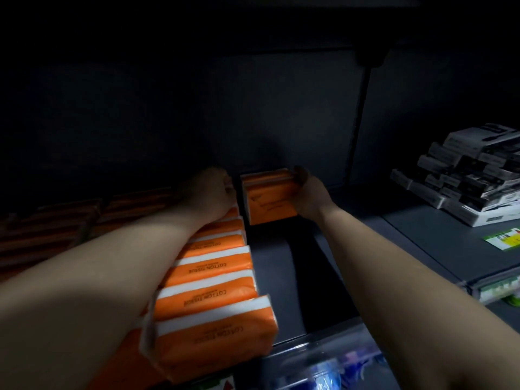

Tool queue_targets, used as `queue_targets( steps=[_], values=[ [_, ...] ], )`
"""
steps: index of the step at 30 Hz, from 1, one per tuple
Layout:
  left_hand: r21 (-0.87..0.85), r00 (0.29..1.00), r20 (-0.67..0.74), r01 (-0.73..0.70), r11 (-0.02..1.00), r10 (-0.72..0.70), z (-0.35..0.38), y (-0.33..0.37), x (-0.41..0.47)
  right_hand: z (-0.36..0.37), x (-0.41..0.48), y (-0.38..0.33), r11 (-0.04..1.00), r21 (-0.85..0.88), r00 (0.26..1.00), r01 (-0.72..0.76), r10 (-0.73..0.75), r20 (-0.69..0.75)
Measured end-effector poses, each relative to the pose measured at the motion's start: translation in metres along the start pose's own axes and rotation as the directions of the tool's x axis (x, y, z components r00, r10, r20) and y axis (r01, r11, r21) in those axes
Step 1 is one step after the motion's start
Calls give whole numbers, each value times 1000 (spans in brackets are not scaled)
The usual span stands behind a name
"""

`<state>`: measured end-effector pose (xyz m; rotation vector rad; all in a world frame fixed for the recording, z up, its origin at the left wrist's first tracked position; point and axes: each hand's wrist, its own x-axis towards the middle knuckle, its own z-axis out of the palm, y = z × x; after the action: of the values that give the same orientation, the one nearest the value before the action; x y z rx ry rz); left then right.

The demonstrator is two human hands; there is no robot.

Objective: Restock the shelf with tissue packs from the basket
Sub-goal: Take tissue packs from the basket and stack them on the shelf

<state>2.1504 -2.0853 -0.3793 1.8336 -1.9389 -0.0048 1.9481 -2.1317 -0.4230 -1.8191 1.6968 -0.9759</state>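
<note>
Right hand [308, 192] grips tissue pack [270, 199] — deep on shelf [416, 237].

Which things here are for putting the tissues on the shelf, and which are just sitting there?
For the job: the orange tissue pack held by the right hand; the row of orange packs under the left hand; the shelf.

Just sitting there: the black-and-white boxes; the green label; the blue things below.
</note>
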Motion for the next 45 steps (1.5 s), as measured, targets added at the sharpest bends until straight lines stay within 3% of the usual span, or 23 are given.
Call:
queue_targets(
  steps=[5,12,18,23,33,39,45],
  values=[
    [38,999,33,3,999,-4,-9,9,-24,-7,-13,6,991,-132,1000,-2,1,-2],
    [146,998,47,38,989,-46,-39,39,-62,-48,-63,-3,919,-369,990,138,-143,16],
    [164,1000,5,-30,986,29,-66,74,-120,-101,-145,-18,873,-438,975,215,-216,49],
    [92,990,38,-142,986,139,-72,118,-180,-149,-235,-5,862,-465,979,200,-160,124],
    [-135,901,252,-329,935,354,18,231,-294,-222,-408,120,835,-541,974,-98,192,119],
    [-173,764,526,-335,926,375,130,272,-348,-233,-460,200,766,-578,890,-283,435,141],
    [-199,602,735,-247,948,311,230,288,-383,-227,-465,264,725,-569,819,-388,554,147]
  ],
)
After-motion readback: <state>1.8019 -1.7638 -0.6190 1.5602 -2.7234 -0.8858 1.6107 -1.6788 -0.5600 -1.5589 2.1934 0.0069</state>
